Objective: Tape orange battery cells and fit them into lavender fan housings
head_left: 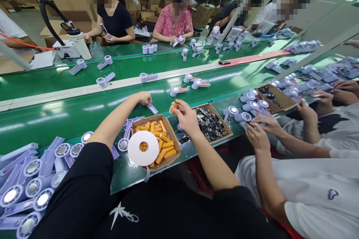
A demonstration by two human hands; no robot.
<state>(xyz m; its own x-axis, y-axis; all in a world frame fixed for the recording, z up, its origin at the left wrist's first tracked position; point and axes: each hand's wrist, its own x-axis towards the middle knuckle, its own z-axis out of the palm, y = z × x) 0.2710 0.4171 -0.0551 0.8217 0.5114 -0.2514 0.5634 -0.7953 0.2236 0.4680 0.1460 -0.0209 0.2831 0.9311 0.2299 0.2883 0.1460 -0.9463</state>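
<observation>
My left hand (145,98) reaches over the green belt, its fingers closed on a lavender handheld-fan housing (153,109) whose handle points toward me. In my right hand (185,117) an orange cylindrical battery (174,106) is pinched between thumb and fingers. Below and between both hands stands a cardboard box (176,140) of loose orange batteries (165,153). A white tape roll (143,139) lies on top of those batteries, its loose end hanging over the box's near edge. Under my right forearm, a second carton (228,131) holds dark circuit boards (209,123).
Many lavender fan housings (36,186) are heaped at my left. Several fan bodies (174,91) with orange batteries lie on the belt (126,95). Close on my right, a co-worker's hands (259,134) handle a fan part. Other people sit across the belt.
</observation>
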